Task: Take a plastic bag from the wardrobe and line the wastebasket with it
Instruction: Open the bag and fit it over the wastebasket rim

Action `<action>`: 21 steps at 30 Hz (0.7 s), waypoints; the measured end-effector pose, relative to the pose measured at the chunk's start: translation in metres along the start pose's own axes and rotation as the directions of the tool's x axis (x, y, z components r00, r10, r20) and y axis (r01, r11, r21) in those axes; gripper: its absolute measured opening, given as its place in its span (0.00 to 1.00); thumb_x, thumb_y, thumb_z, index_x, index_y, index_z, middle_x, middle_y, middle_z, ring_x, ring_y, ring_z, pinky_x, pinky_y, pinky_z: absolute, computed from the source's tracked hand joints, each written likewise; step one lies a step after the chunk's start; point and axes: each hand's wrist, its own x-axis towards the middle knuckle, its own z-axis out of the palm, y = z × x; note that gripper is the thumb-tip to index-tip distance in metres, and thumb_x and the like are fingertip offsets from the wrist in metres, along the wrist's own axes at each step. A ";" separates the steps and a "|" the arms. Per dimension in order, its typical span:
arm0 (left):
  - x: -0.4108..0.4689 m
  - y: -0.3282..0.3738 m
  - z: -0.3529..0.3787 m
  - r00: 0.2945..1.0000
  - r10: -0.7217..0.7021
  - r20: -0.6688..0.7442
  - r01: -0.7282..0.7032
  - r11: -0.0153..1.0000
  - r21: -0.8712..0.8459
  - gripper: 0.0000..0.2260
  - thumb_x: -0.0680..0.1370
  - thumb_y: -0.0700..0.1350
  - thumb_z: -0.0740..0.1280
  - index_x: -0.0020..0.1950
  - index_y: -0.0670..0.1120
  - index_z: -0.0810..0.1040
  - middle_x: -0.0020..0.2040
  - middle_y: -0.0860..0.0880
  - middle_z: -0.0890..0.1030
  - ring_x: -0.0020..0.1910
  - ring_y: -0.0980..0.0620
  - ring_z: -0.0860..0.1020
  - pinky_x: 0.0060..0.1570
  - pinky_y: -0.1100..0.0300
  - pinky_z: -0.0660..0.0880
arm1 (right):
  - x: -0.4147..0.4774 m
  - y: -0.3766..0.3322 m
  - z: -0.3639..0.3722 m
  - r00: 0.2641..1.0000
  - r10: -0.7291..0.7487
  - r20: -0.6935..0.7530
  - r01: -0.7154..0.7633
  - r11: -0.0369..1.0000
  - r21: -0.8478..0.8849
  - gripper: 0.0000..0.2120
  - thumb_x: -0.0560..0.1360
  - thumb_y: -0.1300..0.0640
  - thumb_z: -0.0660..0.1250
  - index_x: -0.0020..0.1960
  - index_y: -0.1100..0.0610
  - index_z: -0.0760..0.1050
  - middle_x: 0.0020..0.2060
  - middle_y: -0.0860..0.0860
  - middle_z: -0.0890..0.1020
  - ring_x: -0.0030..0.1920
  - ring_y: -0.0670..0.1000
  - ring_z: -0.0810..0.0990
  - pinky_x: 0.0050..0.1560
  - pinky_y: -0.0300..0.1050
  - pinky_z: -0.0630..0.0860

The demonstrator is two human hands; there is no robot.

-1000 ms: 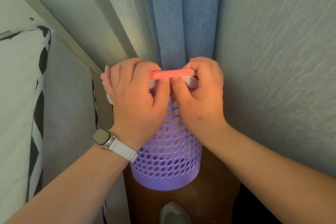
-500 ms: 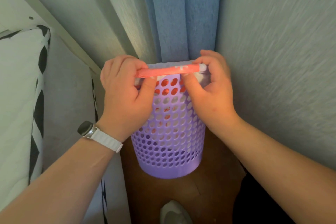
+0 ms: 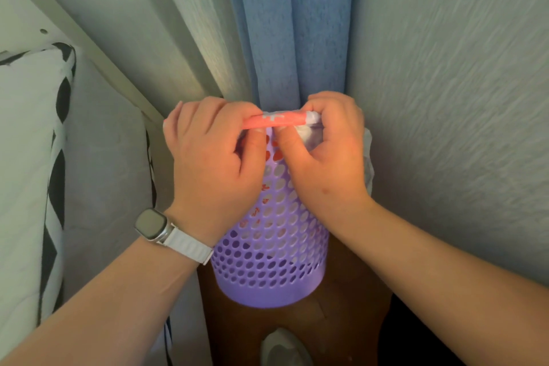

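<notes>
Bag (image 3: pixel 274 122) rim, rolled into a pink band, sits at the basket's (image 3: pixel 269 264) near lip, 12 o'clock of the shoe (image 3: pixel 282 348). Left hand (image 3: pixel 212 157) pinches its left end, right hand (image 3: pixel 328 151) the right, both closed. Since half a second ago the hands have drawn together and white film now bulges at 3 o'clock, so the cuff looks nearly seated.

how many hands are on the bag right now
2. The left hand pinches the plastic bag edge at the near-left of the wastebasket rim; the right hand grips it beside, on the right.
</notes>
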 end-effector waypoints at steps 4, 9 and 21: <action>0.000 -0.008 0.002 1.000 0.011 0.021 -0.011 1.000 -0.001 0.07 0.77 0.45 0.62 0.47 0.45 0.79 0.41 0.50 0.76 0.43 0.46 0.72 0.49 0.45 0.68 | -0.001 0.004 -0.001 0.999 -0.022 0.047 0.023 1.000 -0.017 0.13 0.72 0.48 0.69 0.50 0.57 0.76 0.49 0.48 0.76 0.53 0.50 0.73 0.57 0.44 0.68; 0.003 -0.020 0.003 0.998 -0.051 0.048 0.054 0.995 -0.084 0.06 0.76 0.45 0.62 0.46 0.45 0.77 0.42 0.55 0.71 0.43 0.53 0.68 0.47 0.43 0.70 | 0.005 0.016 -0.005 0.997 -0.046 0.070 0.049 0.998 -0.043 0.20 0.72 0.45 0.68 0.56 0.58 0.77 0.57 0.51 0.76 0.61 0.53 0.74 0.64 0.56 0.70; 0.003 -0.011 0.000 0.998 -0.068 0.002 0.068 0.984 -0.166 0.07 0.76 0.44 0.63 0.49 0.44 0.79 0.48 0.52 0.72 0.48 0.47 0.73 0.50 0.39 0.71 | 0.014 0.019 -0.009 0.999 0.051 0.009 -0.052 0.997 0.051 0.17 0.69 0.46 0.67 0.50 0.58 0.74 0.52 0.49 0.72 0.57 0.52 0.73 0.60 0.47 0.70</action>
